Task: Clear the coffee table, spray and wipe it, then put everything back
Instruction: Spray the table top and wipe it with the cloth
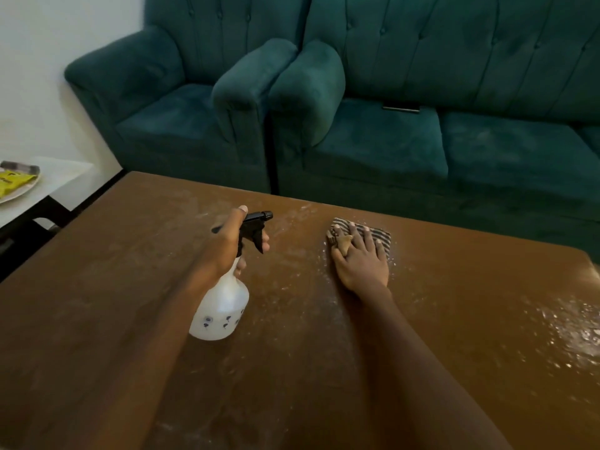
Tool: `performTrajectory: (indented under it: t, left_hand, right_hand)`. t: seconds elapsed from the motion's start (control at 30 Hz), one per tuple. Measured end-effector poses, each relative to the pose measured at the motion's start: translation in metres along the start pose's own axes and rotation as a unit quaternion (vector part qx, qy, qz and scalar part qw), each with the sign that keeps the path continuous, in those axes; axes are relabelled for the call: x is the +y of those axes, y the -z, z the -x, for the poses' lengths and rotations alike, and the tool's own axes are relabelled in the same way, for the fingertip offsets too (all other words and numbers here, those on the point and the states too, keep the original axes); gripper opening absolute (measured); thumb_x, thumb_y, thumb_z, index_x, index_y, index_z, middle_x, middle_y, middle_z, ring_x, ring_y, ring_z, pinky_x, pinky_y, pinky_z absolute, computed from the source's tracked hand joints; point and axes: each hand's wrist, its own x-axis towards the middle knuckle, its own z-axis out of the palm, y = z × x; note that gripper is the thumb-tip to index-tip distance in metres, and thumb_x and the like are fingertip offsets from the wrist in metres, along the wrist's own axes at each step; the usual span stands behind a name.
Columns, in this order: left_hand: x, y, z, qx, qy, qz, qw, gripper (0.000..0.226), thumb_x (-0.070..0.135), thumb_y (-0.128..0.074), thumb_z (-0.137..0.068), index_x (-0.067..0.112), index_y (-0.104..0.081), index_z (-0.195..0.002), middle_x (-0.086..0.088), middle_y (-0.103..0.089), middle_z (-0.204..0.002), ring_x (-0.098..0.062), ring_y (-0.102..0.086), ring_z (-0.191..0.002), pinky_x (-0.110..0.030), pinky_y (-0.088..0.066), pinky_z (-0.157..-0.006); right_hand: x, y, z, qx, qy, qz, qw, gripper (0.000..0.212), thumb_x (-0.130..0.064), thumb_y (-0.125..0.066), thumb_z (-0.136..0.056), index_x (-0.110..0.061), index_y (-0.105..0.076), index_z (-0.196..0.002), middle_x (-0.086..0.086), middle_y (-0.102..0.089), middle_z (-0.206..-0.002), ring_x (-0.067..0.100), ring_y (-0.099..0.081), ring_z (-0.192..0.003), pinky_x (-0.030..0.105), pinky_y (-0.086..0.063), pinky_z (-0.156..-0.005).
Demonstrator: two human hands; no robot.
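Observation:
The brown wooden coffee table [130,287] fills the lower view, with wet droplets across its middle and right side. My left hand [227,245] grips the neck of a white spray bottle [220,310] with a black trigger head, held above the table and pointing away from me. My right hand [360,261] lies flat, fingers spread, pressing a striped cloth [380,235] onto the table top near the far edge. Nothing else rests on the table.
A dark green armchair [168,118] and matching sofa [454,141] stand just beyond the table's far edge. A dark flat object [401,108] lies on the sofa seat. At left, a white side table [58,180] holds a plate [29,188] with a yellow packet [11,181].

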Motion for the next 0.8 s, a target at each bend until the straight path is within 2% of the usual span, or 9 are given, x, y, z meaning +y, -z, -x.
performTrajectory:
  t: [0.1,0.23,0.33,0.53,0.8]
  left_hand:
    - [-0.001,0.029,-0.01,-0.019,0.017,-0.04,0.999,0.073,0.066,-0.027,-0.089,0.009,-0.073,-0.086,-0.008,-0.077,-0.087,-0.014,-0.047,-0.042,-0.027,-0.039,-0.041]
    - [-0.005,0.057,-0.023,-0.027,0.028,-0.079,0.996,0.072,0.066,-0.027,-0.094,0.012,-0.074,-0.086,-0.006,-0.077,-0.085,-0.014,-0.049,-0.042,-0.027,-0.04,-0.043]
    - [-0.007,0.08,-0.034,-0.038,0.031,-0.08,0.996,0.073,0.072,-0.029,-0.086,0.015,-0.075,-0.084,-0.006,-0.076,-0.083,-0.014,-0.05,-0.043,-0.026,-0.04,-0.04]
    - [-0.015,0.108,-0.051,-0.032,0.073,-0.066,0.995,0.069,0.072,-0.033,-0.082,0.013,-0.069,-0.079,-0.001,-0.066,-0.062,-0.005,-0.049,-0.037,-0.021,-0.036,-0.034]
    - [-0.019,0.115,-0.05,-0.027,0.03,-0.058,0.997,0.07,0.07,-0.028,-0.084,0.015,-0.072,-0.089,-0.003,-0.077,-0.082,-0.009,-0.05,-0.041,-0.024,-0.04,-0.039]
  right_hand:
    - [-0.012,-0.003,0.005,-0.004,-0.051,-0.011,0.999,0.061,-0.059,-0.013,-0.101,-0.037,-0.001,-0.157,-0.008,0.01,-0.165,0.019,0.017,-0.15,0.043,0.01,-0.118]
    - [-0.02,-0.006,0.002,-0.014,-0.084,-0.031,0.996,0.063,-0.06,-0.012,-0.1,-0.037,0.0,-0.157,-0.007,0.013,-0.164,0.018,0.02,-0.149,0.044,0.012,-0.118]
    - [-0.031,-0.011,-0.003,-0.005,-0.102,-0.032,0.994,0.064,-0.062,-0.011,-0.098,-0.038,0.001,-0.156,-0.007,0.012,-0.165,0.019,0.019,-0.15,0.044,0.012,-0.117]
    - [-0.04,-0.015,-0.009,0.012,-0.131,-0.023,0.991,0.061,-0.062,-0.011,-0.098,-0.043,0.002,-0.155,-0.008,0.009,-0.165,0.017,0.015,-0.15,0.044,0.01,-0.118]
    - [-0.043,-0.01,-0.01,0.01,-0.135,-0.034,0.99,0.063,-0.06,-0.014,-0.099,-0.038,-0.004,-0.157,-0.006,0.008,-0.165,0.018,0.015,-0.151,0.046,0.008,-0.121]
